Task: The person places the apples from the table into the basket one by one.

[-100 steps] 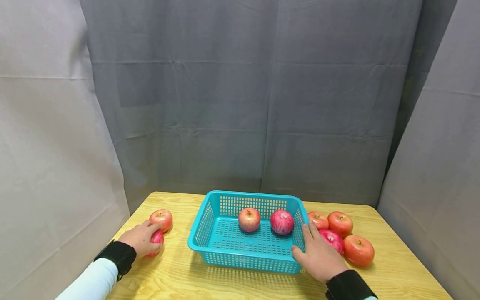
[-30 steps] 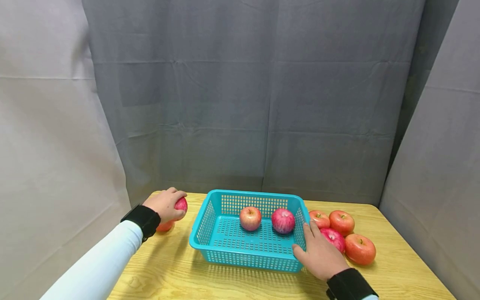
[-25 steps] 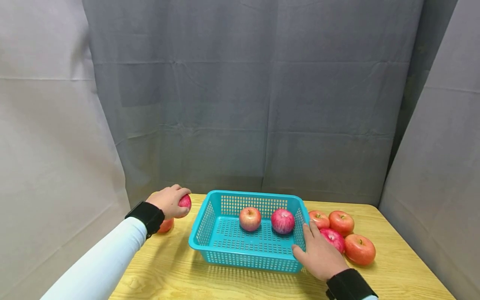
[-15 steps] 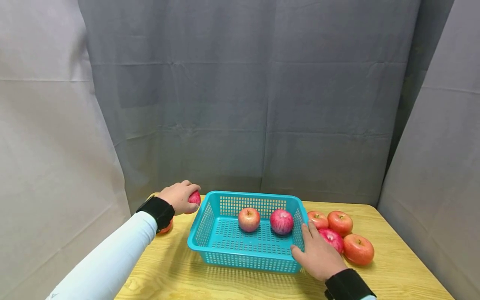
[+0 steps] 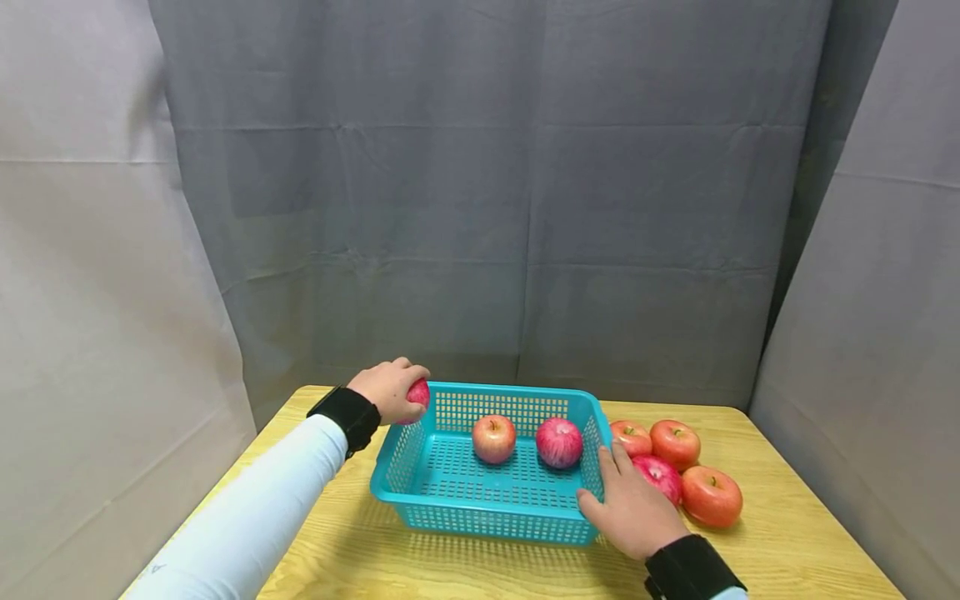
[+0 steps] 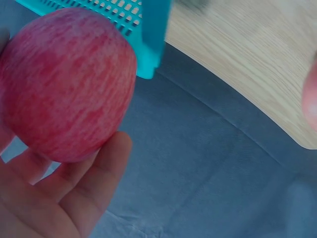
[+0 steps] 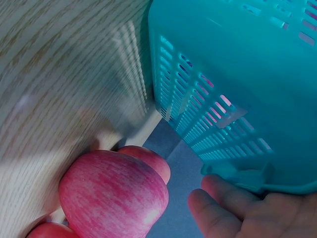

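Observation:
My left hand (image 5: 390, 392) grips a red apple (image 6: 69, 84), fingers curled round it. The apple is raised at the back-left corner of the turquoise basket (image 5: 495, 512), overlapping its rim in the head view. Two apples stand apart inside: a yellow-red one (image 5: 493, 439) and a dark pinkish-red one (image 5: 558, 442). On the basket's right rim rests my right hand (image 5: 637, 508), fingers fairly straight, thumb spread toward the front corner. In the right wrist view its fingertips (image 7: 218, 183) lie against the rim.
Several apples cluster right of the basket on the wooden table (image 5: 795, 533), including an orange-red one (image 5: 712, 497) and a pinkish-red one (image 7: 114, 193) close to my right hand. Part of another apple (image 6: 311, 94) shows at the left wrist view's edge. Grey cloth (image 5: 480, 208) hangs behind.
My left hand has picked the red apple up from the table's left side and carried it right and up to the basket's corner. My right hand has stayed on the rim.

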`<state>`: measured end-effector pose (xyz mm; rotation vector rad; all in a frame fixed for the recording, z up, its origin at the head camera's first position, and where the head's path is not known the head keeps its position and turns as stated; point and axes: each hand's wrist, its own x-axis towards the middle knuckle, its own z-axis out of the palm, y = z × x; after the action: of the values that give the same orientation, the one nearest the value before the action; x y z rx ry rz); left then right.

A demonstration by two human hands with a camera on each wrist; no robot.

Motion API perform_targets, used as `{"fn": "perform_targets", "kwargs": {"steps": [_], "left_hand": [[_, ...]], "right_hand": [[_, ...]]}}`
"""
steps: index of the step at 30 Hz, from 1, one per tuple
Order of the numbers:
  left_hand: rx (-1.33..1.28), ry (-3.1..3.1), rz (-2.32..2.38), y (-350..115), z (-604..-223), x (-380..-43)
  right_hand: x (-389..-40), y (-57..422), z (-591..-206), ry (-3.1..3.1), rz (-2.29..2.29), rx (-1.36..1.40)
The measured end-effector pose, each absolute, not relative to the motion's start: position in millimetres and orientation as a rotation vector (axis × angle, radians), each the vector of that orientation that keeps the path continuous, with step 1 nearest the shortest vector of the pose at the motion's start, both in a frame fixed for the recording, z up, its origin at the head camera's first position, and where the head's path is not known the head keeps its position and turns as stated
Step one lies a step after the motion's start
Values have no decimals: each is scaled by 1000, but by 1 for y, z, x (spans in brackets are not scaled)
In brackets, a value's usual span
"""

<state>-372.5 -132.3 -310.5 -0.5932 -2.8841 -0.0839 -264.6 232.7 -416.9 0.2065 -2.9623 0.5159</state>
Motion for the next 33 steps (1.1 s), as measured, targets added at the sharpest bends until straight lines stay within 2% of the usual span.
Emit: {"fn": "perform_targets", "kwargs": {"steps": [17, 33], "left_hand": [[-584, -2903, -107, -104, -324, -390], [-594, -2945, -172, -89, -334, -393]], "right_hand": [[-264, 231, -418, -2965, 508, 179], [-265, 230, -417, -2958, 501, 190]]}}
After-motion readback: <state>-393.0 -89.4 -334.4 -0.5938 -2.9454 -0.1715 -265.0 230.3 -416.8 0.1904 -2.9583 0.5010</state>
